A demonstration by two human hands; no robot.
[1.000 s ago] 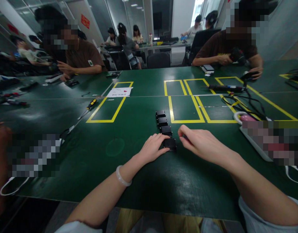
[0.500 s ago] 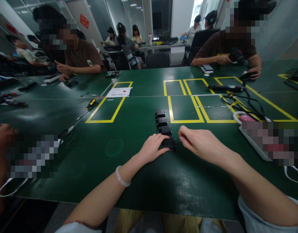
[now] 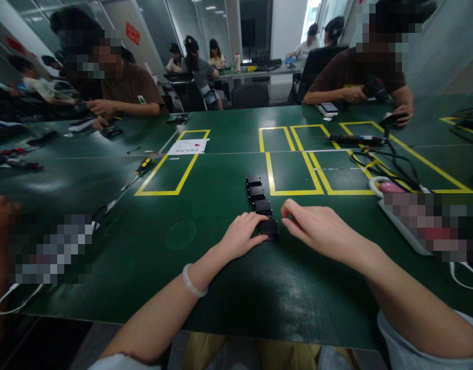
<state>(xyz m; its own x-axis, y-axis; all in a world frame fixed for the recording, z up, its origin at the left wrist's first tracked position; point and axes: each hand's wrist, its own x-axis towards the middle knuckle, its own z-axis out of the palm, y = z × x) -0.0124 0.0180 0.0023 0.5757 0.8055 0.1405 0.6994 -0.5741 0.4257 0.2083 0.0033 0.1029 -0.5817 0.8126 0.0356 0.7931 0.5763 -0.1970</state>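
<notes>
Both forearms reach forward over the near edge of the desk [image 3: 205,288], bare from the pale sleeves down, and meet at the nearest of four small black boxes. The left hand [image 3: 242,235] lies palm down, wrist low, a smooth white bangle [image 3: 193,281] round it; its fingers [image 3: 255,222] are loosely curled, their tips resting against the left side and top of the nearest black box [image 3: 269,227], touching it rather than gripping it. The right hand [image 3: 317,226] comes in from the other side, knuckles up, its fingers [image 3: 287,211] bent together just beside the right edge of that box; whether they pinch anything small cannot be made out.

The box is squarish, flat and matt black, with rounded corners. It sits at the near end of a straight row of black boxes [image 3: 256,193], the others lying close behind one another and running away from the person, just left of a yellow taped rectangle [image 3: 294,192]. The desk is covered in a dark green mat with a dull sheen. A black-and-yellow screwdriver [image 3: 138,172] lies well off to the left, and tangled black cables [image 3: 379,162] to the right.
</notes>
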